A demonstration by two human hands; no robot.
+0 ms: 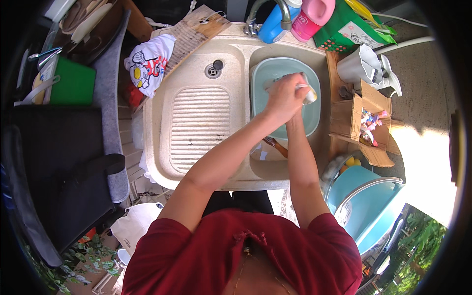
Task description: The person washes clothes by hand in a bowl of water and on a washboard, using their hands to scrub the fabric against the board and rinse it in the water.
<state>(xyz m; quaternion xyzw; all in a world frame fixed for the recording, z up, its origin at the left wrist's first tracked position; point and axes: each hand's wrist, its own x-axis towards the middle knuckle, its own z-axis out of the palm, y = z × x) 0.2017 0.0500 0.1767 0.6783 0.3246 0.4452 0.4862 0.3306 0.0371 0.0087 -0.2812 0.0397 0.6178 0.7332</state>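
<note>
Gripped over a pale aqua, round-cornered plastic basin [307,125]: a small whitish object with a yellowish patch [310,94]. Best kept low and inside the rim, to let any drips fall there; best turned little by little under light, even pressure, as likely slick if wet. Worth steadying from one side while working from the other, without squeezing hard enough to lose hold.

Pale, tinged yellow toward the right; too covered and too small to identify. Enclosed from the left by the bare left hand [284,96], with bent fingers pressed about it. Tucked beneath, largely hidden: the bare right hand [296,114]; cannot tell whether pinching or spread.

Lying just near of the basin, in the right bowl of a speckled beige double sink [189,61]: a brown-handled tool [276,146]. Standing at the far side: a curved metal faucet [251,27], left of a blue plastic bottle [273,27] and a pink plastic bottle [313,19].
</note>
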